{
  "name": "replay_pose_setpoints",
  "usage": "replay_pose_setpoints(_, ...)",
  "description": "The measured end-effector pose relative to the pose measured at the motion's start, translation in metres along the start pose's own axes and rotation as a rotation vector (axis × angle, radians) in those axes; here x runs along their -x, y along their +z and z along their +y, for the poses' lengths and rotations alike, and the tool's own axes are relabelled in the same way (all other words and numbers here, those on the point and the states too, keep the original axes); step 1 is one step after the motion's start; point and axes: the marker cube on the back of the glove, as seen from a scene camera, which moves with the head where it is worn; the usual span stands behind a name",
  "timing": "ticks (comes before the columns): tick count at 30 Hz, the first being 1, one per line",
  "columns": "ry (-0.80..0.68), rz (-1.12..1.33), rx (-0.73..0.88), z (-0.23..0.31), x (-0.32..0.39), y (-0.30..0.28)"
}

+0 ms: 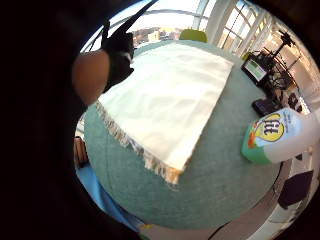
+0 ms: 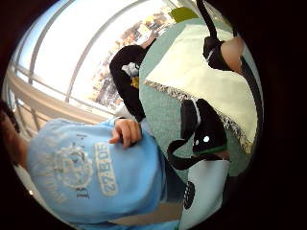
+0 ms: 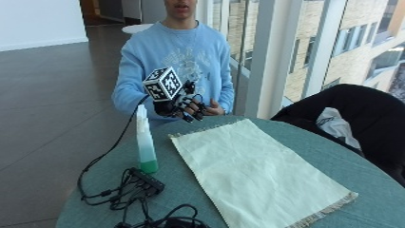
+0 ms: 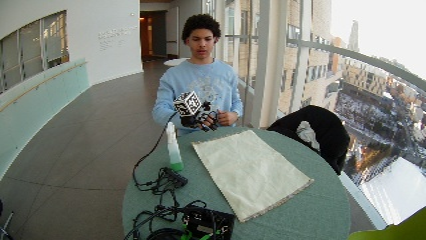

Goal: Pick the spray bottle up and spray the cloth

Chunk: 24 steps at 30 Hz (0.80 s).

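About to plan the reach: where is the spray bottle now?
In the outside view, the spray bottle stands upright on the table, beside the cloth's edge, below the raised gloved right hand.

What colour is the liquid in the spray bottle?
Green, at the bottom of the spray bottle; the outside view shows it best.

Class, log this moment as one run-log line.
phase: before pickup | gloved right hand: raised, empty | spray bottle: upright on table, untouched | cloth: flat

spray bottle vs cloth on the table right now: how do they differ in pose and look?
The slim translucent spray bottle with green liquid at its base stands upright; the pale cream fringed cloth lies spread flat. The bottle is narrow and tall, the cloth broad and rectangular. Both rest on the round teal table, apart, neither touched by the gloved right hand.
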Motion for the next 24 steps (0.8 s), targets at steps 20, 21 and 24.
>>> replay_pose_setpoints(20, 0.229, 0.035, -0.051, 0.054, -0.017, -0.028)
replay_pose_setpoints(21, 0.254, 0.036, -0.063, 0.061, -0.019, -0.030)
replay_pose_setpoints(24, 0.352, 0.021, -0.110, 0.077, -0.032, -0.042)
